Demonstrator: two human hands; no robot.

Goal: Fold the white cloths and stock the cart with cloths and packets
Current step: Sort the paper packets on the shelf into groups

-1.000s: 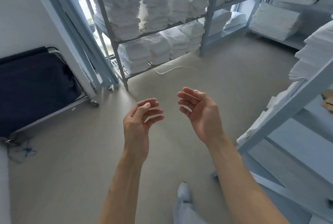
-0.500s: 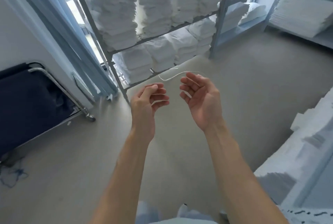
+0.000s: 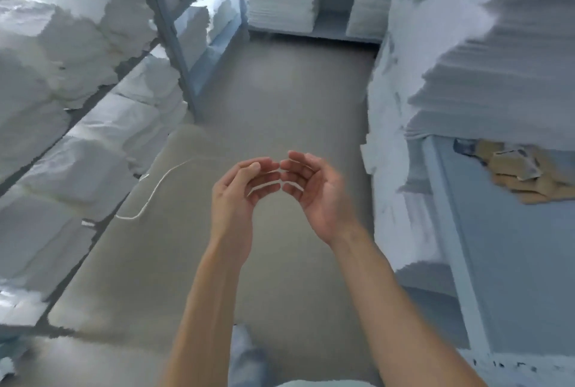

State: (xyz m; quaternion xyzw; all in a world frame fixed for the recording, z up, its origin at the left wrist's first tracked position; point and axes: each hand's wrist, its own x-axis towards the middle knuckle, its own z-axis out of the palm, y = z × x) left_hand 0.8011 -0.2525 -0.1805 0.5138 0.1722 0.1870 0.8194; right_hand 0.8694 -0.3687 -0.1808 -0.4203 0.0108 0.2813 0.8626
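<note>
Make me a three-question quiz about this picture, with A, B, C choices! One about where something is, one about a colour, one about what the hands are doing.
1. Where does the string lie?
A on the floor
B on a shelf
C in a hand

2. What colour are the stacked cloths?
A red
B white
C black

3. What are the hands doing?
A gripping a cloth
B holding nothing
C pushing a cart

Answers: 1 A, it curls across the floor by the left rack. 2 B, every stack is white. 3 B, left hand and right hand are cupped with nothing in them.

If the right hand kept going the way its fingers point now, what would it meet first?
The right hand points left, fingertips nearly meeting the left hand, so it would likely meet that first, though the depth between them is unclear.
</note>
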